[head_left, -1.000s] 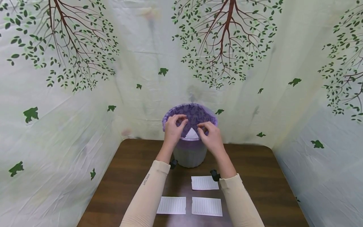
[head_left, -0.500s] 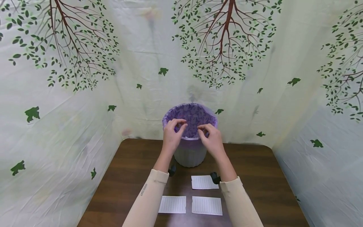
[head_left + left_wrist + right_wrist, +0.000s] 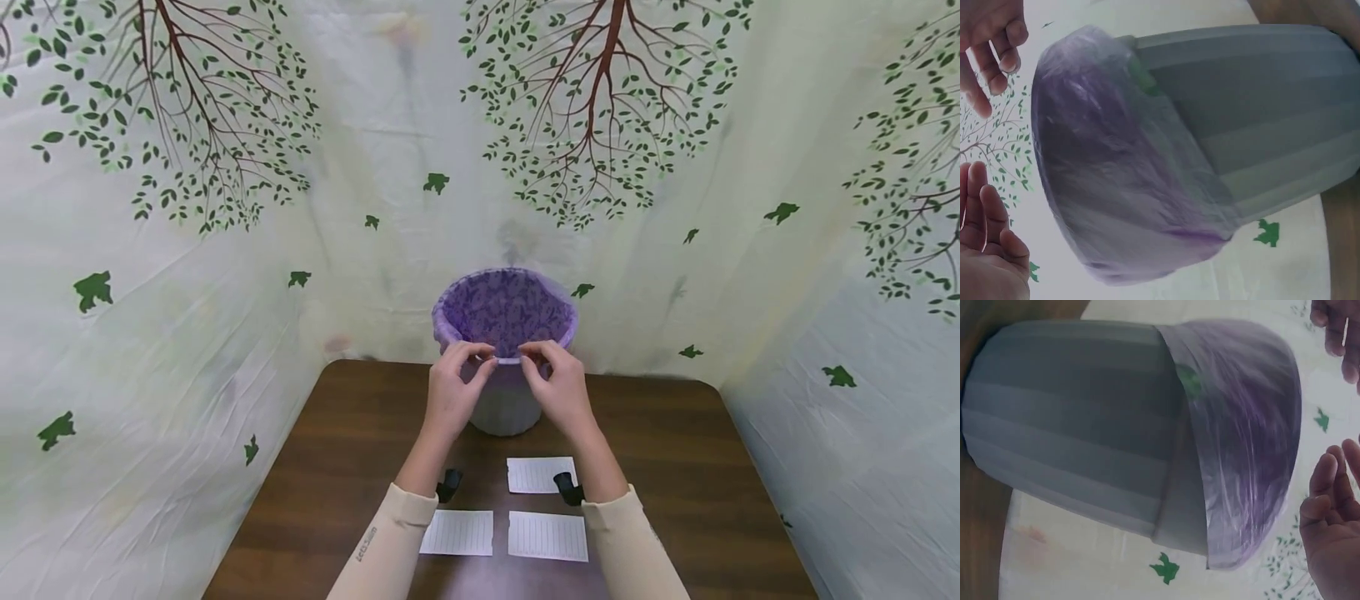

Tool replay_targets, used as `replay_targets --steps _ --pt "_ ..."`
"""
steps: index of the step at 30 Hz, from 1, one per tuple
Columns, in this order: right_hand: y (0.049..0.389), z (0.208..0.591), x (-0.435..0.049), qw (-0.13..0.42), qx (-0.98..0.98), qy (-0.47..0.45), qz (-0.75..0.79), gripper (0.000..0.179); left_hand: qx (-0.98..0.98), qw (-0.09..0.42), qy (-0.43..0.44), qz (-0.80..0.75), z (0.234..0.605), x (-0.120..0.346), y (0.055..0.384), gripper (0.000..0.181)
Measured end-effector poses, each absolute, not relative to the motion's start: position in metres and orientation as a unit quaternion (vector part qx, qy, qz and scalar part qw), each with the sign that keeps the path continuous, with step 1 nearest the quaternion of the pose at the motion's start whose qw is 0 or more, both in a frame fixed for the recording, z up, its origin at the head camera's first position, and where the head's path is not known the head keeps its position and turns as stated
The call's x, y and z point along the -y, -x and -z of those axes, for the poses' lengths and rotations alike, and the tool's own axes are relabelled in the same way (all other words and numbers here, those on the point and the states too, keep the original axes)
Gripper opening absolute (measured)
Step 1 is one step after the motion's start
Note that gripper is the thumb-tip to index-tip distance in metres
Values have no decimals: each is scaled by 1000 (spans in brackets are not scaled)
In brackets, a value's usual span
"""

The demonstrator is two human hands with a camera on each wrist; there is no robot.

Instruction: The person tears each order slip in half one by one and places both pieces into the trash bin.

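In the head view my left hand (image 3: pixel 454 390) and right hand (image 3: pixel 559 390) hover in front of the near rim of a grey bin (image 3: pixel 504 408) lined with a purple bag (image 3: pixel 510 308). Neither hand holds anything; their fingers are loosely bent. From the left wrist, the left hand (image 3: pixel 991 237) shows at the bottom left, apart from the bag's folded-over edge (image 3: pixel 1110 162). From the right wrist, the right hand (image 3: pixel 1335 531) shows at the lower right, likewise apart from the bag. No paper shows inside the bin in the head view.
Three white lined cards lie on the brown table (image 3: pixel 675 467): a left front card (image 3: pixel 461 533), a right front card (image 3: pixel 549 536) and a back card (image 3: pixel 534 475) partly behind the right wrist strap. A leaf-patterned cloth (image 3: pixel 382 275) hangs behind.
A white piece of paper seen between the hands over the bin a second ago has dropped down into the bin. Both hands have drawn back and down toward the near rim.
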State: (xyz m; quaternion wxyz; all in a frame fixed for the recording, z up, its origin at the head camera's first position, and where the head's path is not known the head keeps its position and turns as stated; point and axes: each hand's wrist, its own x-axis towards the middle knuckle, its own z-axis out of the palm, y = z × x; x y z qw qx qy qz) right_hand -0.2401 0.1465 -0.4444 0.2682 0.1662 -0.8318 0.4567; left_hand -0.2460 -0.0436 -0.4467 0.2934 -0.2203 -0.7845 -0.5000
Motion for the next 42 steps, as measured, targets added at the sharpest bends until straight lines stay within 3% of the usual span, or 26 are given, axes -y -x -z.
replay_targets --steps 5,25,42 --pt "232 456 -141 270 832 -183 -449 14 785 282 218 507 459 49 235 16" --pt "189 522 -127 167 846 -121 -492 19 813 230 129 519 536 76 186 24" --pt "163 577 -113 114 864 -100 -481 20 841 188 76 502 588 91 160 30"
